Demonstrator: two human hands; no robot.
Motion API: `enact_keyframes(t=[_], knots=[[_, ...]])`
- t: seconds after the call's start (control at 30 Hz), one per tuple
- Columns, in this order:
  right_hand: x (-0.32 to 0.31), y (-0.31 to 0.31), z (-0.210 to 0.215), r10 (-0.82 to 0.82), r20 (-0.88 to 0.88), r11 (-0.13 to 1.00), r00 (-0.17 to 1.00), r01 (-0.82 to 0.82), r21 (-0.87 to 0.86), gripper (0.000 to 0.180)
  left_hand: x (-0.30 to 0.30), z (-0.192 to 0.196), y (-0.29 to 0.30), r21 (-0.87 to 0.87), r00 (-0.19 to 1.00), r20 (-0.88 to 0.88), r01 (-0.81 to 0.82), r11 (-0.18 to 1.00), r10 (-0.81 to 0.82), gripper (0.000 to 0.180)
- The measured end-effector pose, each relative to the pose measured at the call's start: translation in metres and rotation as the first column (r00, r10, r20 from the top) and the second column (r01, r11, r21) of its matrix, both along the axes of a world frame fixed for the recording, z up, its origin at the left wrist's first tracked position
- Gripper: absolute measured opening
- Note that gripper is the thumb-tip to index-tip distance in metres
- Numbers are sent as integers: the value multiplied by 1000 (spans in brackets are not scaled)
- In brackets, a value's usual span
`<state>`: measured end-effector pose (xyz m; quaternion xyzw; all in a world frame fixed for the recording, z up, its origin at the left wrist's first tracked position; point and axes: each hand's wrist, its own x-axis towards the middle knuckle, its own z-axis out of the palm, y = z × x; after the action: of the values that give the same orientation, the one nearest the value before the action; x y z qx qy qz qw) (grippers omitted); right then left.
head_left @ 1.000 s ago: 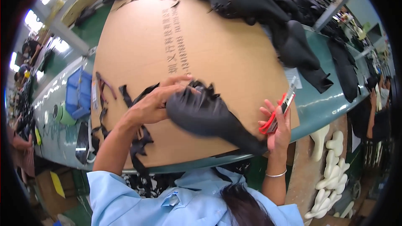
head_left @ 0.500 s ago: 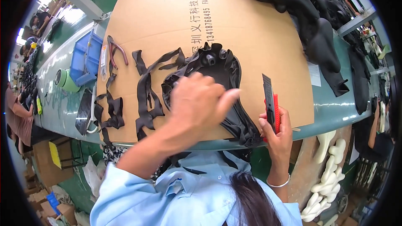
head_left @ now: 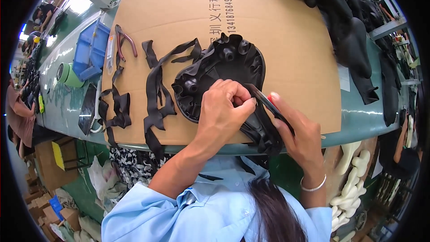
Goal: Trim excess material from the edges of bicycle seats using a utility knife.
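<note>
Cardboard sheet (head_left: 300,49), on bench (head_left: 358,107): black print (head_left: 215,6) in two parallel lines, running from the far edge towards the middle; left line, large Chinese characters; right line, numerals with Latin capitals. Slim packet (head_left: 110,51), sheet's left edge: orange-and-white label, lettering too small to read.

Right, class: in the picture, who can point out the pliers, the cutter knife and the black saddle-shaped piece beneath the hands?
Pliers (head_left: 130,41): head view, on a red handle.
Cutter knife (head_left: 268,103): head view, on its slim body.
Black saddle-shaped piece (head_left: 227,70): head view, on its hollow inner side.
</note>
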<state>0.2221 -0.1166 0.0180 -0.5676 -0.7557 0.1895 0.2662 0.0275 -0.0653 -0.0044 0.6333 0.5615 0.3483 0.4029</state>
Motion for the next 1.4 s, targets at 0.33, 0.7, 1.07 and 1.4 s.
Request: enact_keyframes(t=[0.33, 0.7, 1.07, 1.4], knots=[[15, -50, 23, 12, 40, 981, 999, -4, -196, 57, -19, 3, 10, -194, 562, 827, 249, 949, 21, 5], [13, -67, 25, -286, -179, 947, 941, 249, -205, 46, -12, -2, -8, 297, 907, -374, 315, 901, -194, 37], [16, -47, 12, -41, -221, 979, 974, -5, -205, 46, -31, 2, 0, 198, 847, -223, 523, 829, -482, 17], [0, -33, 17, 157, -99, 950, 983, -177, -259, 49, -35, 5, 12, -105, 835, 225, 534, 839, -503, 20]])
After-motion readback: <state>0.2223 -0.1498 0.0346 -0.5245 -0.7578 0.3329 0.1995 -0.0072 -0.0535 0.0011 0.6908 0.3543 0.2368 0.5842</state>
